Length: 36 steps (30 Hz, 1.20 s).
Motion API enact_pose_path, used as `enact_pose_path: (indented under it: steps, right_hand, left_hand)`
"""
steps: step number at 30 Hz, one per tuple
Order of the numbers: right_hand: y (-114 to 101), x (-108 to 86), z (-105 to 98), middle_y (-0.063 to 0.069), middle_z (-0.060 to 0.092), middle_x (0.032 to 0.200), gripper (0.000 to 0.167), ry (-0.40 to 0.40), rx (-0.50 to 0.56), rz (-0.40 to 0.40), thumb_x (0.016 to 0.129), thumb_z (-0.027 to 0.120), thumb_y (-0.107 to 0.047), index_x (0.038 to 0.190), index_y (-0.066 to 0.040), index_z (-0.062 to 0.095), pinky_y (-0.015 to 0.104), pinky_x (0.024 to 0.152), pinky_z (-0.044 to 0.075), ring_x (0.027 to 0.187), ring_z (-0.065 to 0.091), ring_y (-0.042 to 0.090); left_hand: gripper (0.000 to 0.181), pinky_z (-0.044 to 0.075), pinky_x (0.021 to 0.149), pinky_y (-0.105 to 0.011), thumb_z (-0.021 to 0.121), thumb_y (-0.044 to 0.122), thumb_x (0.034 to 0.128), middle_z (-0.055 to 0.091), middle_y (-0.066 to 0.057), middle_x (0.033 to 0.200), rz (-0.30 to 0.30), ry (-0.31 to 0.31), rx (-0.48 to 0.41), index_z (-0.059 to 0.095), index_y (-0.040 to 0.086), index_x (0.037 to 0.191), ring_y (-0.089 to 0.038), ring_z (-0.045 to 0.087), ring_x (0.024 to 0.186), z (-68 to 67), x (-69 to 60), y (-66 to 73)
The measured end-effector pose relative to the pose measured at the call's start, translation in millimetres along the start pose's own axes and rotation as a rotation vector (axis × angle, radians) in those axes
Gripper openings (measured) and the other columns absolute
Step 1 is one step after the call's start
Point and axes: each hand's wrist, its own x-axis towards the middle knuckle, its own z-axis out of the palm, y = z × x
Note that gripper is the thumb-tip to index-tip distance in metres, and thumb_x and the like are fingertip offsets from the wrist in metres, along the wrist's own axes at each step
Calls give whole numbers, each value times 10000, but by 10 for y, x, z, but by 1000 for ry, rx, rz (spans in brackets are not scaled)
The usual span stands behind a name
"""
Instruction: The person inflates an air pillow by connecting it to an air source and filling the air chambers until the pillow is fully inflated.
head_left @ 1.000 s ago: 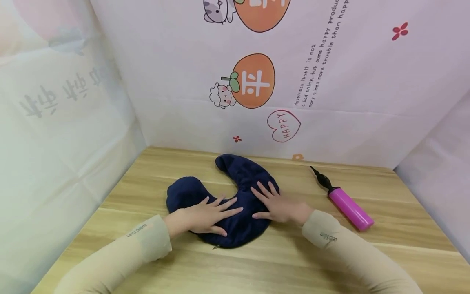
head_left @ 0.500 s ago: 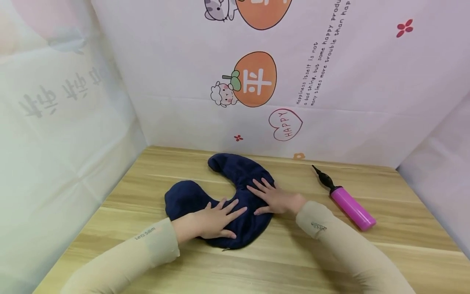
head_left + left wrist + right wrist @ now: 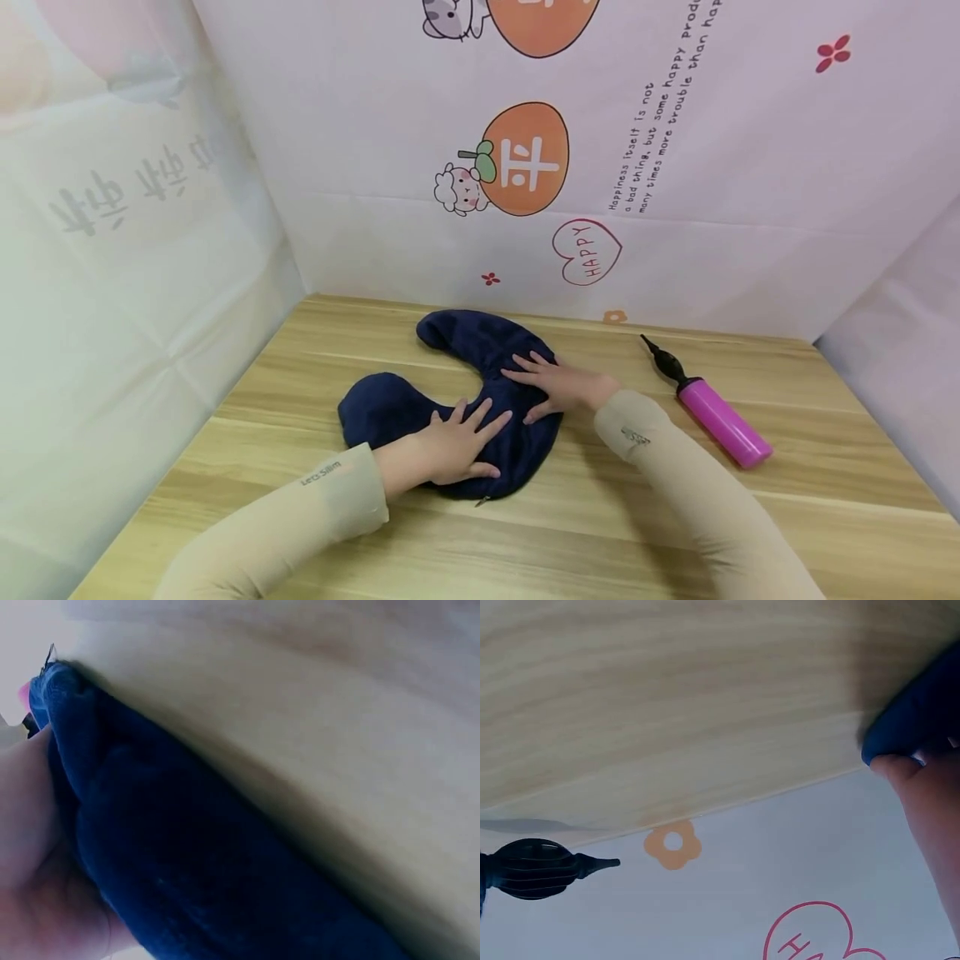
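A navy blue U-shaped neck pillow (image 3: 375,408) of soft fabric lies flat on the wooden table, its opening toward the upper left. A small zipper pull (image 3: 482,501) shows at its near edge. My left hand (image 3: 450,450) rests on the lower middle of the pillow with fingers spread. On the pillow's right side lies my right hand (image 3: 555,385), its fingers extended too. In the left wrist view the pillow (image 3: 187,832) fills the space beside the hand. The right wrist view catches only the pillow's dark edge (image 3: 915,720) beside part of the hand.
A pink hand pump (image 3: 723,422) with a black nozzle lies to the right of the pillow. The wooden table (image 3: 570,533) ends at a white printed backdrop (image 3: 360,242) behind, with white cloth sides at left and right.
Both hands stay on the pillow. The pillow has turned slightly counterclockwise, its far end shifting left. The left hand has slid a little right, and the right hand slightly left and away.
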Motion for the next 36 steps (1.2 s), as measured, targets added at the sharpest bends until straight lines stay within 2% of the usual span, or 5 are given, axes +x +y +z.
enact_pose_path:
  steps: [7,13,17,25,36]
  right_hand:
    - [-20,88,-126,234,126,1673,868,-37,15,10,932,756,-379,1619,-116,294,668,1177,91,1518,68,490]
    - [15,55,-128,243,97,1674,834,-41,21,20,975,712,-353,1628,-107,255,663,1179,91,1518,55,492]
    - [-3,-2,-38,230,87,1680,777,-14,-10,29,1027,630,-374,1635,-107,227,640,1185,126,1524,64,476]
    - [-122,-130,113,231,65,1679,713,48,35,96,1094,516,-328,1613,14,169,607,1199,116,1533,54,442]
    - [-152,-44,12,259,75,1670,623,-41,27,75,1111,474,-200,1593,64,181,598,1202,116,1538,59,423]
  left_hand:
    - [816,413,1025,-672,449,647,1008,162,-112,1692,-56,-3,40,126,275,1659,-449,254,1494,-23,83,71]
    - [813,416,1028,-664,443,654,1009,163,-109,1692,-40,-11,27,124,284,1658,-440,248,1499,-67,122,46]
    - [810,394,1059,-648,437,662,1008,119,-83,1703,31,-9,1,113,302,1658,-393,186,1529,-79,79,-73]
    - [772,212,1177,-621,413,601,1046,-17,16,1715,318,3,7,79,273,1660,-266,5,1563,-38,-58,-313]
    - [750,237,1171,-615,437,572,1051,37,11,1715,302,-17,-12,113,274,1659,-286,93,1557,-9,-5,-267]
